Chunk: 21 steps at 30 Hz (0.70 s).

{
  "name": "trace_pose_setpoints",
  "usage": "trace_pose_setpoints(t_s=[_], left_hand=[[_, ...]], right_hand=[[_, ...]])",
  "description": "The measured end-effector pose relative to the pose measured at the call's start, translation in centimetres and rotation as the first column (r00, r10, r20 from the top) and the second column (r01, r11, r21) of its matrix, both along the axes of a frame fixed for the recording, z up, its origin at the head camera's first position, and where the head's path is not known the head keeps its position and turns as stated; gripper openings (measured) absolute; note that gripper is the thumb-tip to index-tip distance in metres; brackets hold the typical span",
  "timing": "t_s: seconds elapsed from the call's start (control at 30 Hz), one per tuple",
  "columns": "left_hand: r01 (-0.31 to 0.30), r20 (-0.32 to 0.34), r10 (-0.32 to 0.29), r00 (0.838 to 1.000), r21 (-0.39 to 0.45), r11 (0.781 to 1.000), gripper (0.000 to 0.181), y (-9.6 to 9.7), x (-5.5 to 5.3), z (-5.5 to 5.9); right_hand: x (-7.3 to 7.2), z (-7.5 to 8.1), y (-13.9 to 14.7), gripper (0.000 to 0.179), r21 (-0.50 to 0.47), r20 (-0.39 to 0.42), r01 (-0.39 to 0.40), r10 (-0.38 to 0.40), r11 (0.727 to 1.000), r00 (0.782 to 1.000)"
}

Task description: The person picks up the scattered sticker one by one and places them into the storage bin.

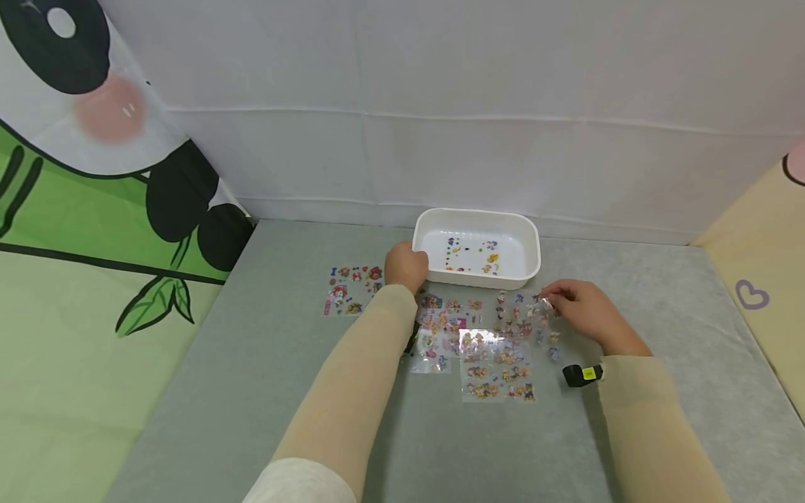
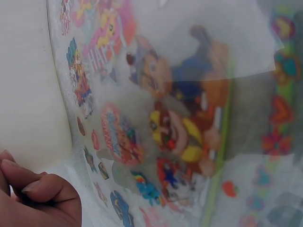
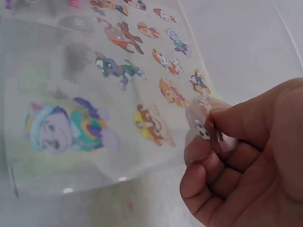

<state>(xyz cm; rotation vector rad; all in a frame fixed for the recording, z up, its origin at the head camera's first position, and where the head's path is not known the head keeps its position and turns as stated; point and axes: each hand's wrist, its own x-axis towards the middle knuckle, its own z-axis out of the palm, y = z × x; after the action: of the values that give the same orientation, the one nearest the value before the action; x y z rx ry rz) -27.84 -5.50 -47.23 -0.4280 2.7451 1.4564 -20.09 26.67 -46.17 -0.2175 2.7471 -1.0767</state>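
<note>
In the head view my left hand (image 1: 406, 265), its fingers curled, grips the left end of a white plastic tray (image 1: 527, 274). The left wrist view shows thumb and fingertips (image 2: 47, 187) close at the tray's wall (image 2: 28, 94). My right hand (image 1: 585, 312) pinches the upper right edge of a clear sticker sheet (image 1: 520, 314). At the pinch in the right wrist view, the film bends, with a soccer ball sticker (image 3: 202, 130) by the thumb. Cartoon dog stickers (image 3: 120, 71) cover that sheet, which lies just in front of the tray.
Inside the tray lie small colourful stickers (image 1: 492, 262). Another sticker sheet (image 1: 352, 290) lies left of my left forearm, partly covered. Nearer me are overlapping sheets, including a shiny one (image 1: 497, 377). A grey table (image 1: 302, 363) bears everything; a white cloth (image 1: 440, 161) hangs behind.
</note>
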Motion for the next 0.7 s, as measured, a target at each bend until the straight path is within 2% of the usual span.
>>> trace_pose_setpoints(t_s=[0.43,0.7], left_hand=[[-0.003,-0.014,0.003,1.000,-0.014,1.000,0.031,-0.1,-0.1,-0.4],[-0.009,-0.003,0.009,1.000,0.007,1.000,0.031,0.0,0.3,0.0]], right_hand=[[0.0,2.1,0.6,0.030,-0.025,-0.044,0.053,-0.054,0.998,0.998],[-0.2,2.7,-0.1,0.031,-0.048,-0.107,0.098,-0.103,0.994,0.989]])
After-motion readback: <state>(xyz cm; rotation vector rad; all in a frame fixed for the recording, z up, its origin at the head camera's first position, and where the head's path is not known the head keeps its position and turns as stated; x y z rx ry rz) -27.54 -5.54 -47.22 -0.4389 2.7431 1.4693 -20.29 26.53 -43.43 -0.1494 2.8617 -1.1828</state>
